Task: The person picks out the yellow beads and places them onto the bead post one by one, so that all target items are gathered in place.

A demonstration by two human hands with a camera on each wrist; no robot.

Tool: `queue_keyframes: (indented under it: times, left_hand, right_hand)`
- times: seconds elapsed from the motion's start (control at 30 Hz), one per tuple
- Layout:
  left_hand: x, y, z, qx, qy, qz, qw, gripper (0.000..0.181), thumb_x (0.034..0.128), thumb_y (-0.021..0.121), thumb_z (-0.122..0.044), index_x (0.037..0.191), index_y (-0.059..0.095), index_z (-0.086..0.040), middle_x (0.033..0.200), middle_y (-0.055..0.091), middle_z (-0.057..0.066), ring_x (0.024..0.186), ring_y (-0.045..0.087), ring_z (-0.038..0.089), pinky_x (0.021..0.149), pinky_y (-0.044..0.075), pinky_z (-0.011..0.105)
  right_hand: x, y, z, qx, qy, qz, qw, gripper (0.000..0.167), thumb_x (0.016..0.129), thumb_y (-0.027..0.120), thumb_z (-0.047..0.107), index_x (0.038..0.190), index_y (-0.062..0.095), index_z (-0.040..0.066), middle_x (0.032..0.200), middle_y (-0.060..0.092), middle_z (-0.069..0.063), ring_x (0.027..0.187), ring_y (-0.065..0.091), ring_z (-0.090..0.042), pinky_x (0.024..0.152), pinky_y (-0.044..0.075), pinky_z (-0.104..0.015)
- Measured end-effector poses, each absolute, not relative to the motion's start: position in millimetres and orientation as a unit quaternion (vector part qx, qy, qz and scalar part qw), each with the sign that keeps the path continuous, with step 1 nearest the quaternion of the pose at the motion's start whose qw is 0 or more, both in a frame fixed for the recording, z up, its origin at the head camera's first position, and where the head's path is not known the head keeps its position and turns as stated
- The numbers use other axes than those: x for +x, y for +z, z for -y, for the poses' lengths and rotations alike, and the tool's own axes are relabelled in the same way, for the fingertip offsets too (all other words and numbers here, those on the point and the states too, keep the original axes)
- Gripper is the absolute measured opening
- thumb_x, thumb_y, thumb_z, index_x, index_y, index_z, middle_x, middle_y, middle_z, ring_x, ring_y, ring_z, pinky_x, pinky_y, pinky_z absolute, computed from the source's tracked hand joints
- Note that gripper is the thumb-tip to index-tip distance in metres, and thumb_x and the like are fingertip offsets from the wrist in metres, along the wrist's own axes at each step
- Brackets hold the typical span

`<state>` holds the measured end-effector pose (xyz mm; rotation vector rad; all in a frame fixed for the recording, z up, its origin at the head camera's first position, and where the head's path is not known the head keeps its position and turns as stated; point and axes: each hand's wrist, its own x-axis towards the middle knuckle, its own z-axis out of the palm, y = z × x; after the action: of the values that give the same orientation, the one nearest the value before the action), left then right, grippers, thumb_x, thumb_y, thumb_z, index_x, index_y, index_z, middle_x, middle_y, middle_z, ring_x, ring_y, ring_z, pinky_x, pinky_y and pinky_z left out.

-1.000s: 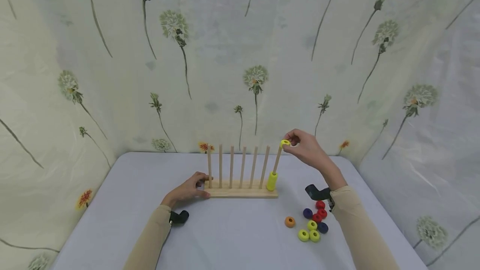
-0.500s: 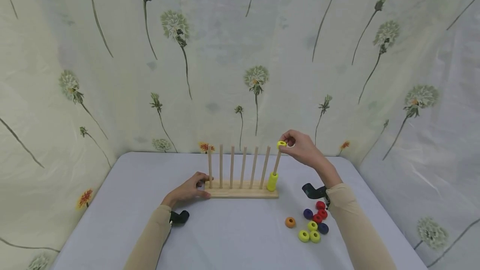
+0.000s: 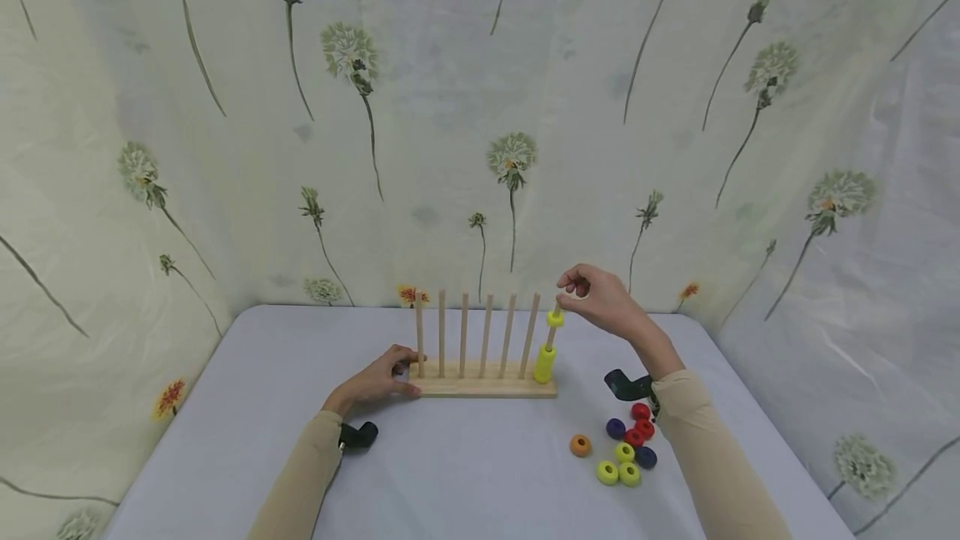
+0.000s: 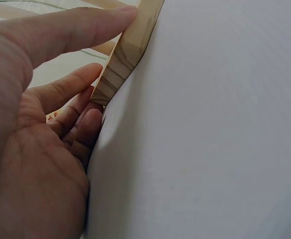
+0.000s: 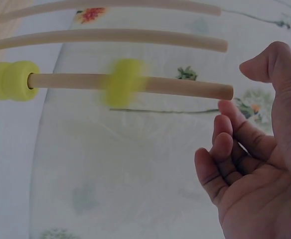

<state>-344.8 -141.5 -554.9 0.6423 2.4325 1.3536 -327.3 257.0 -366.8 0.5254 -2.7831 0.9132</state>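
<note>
A wooden peg rack (image 3: pixel 487 390) with a row of upright pegs stands on the table. My left hand (image 3: pixel 378 376) holds its left end, thumb along the front edge and fingers behind, as the left wrist view also shows. On the rightmost peg, yellow beads (image 3: pixel 544 363) are stacked at the bottom. Another yellow bead (image 5: pixel 123 82) is partway down that peg, blurred in the right wrist view and touched by no finger. My right hand (image 3: pixel 603 300) is at the peg's top, thumb and fingers apart, holding nothing.
Right of the rack lie loose beads: an orange bead (image 3: pixel 580 445), several red beads (image 3: pixel 634 437), dark blue beads (image 3: pixel 645 457) and yellow beads (image 3: pixel 607 472). A flower-printed cloth (image 3: pixel 420 148) hangs behind the white table (image 3: pixel 465 473).
My right hand brought the yellow bead left onto the top of the rightmost peg and let it go. The bead has dropped partway down. My left hand has stayed on the rack.
</note>
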Motion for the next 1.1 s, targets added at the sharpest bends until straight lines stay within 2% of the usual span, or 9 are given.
queue_keyframes:
  times: [0.47,0.7,0.93,1.1]
  left_hand:
    - [-345.3,-556.0,142.4,0.230,0.471,-0.840,0.143,0.064,0.0776,0.081,-0.028,0.133,0.054,-0.012,0.132,0.043,0.008,0.111,0.042,0.023,0.095,0.035,0.039]
    - [-344.0,-556.7,141.7,0.230,0.474,-0.837,0.146,0.064,0.0780,0.081,-0.027,0.133,0.053,-0.012,0.132,0.043,0.008,0.111,0.042,0.023,0.094,0.035,0.039]
    - [-344.0,-556.0,141.8,0.232,0.469,-0.841,0.141,0.064,0.0781,0.081,-0.028,0.134,0.053,-0.011,0.131,0.044,0.008,0.111,0.043,0.023,0.094,0.035,0.039]
    - [-343.5,-556.7,142.2,0.226,0.470,-0.841,0.144,0.065,0.0777,0.081,-0.029,0.133,0.053,-0.011,0.132,0.044,0.009,0.110,0.042,0.023,0.093,0.036,0.038]
  right_hand:
    - [-325.1,-368.3,-261.2,0.184,0.320,0.926,0.080,0.021,0.089,0.067,0.019,0.104,0.060,0.006,0.090,0.056,-0.006,0.083,0.049,-0.019,0.070,0.043,-0.028]
    - [-316.6,-373.0,-276.7,0.175,0.351,0.915,0.093,0.021,0.092,0.063,0.015,0.108,0.057,0.004,0.097,0.057,-0.006,0.088,0.050,-0.020,0.075,0.043,-0.027]
    - [-292.7,-384.2,-294.2,0.192,0.345,0.915,0.084,0.021,0.089,0.067,0.014,0.106,0.057,0.007,0.100,0.058,-0.006,0.091,0.051,-0.020,0.080,0.043,-0.020]
    - [-272.0,-402.9,-304.9,0.212,0.324,0.920,0.061,0.024,0.086,0.071,0.013,0.105,0.058,0.011,0.098,0.059,0.000,0.092,0.054,-0.020,0.083,0.044,-0.019]
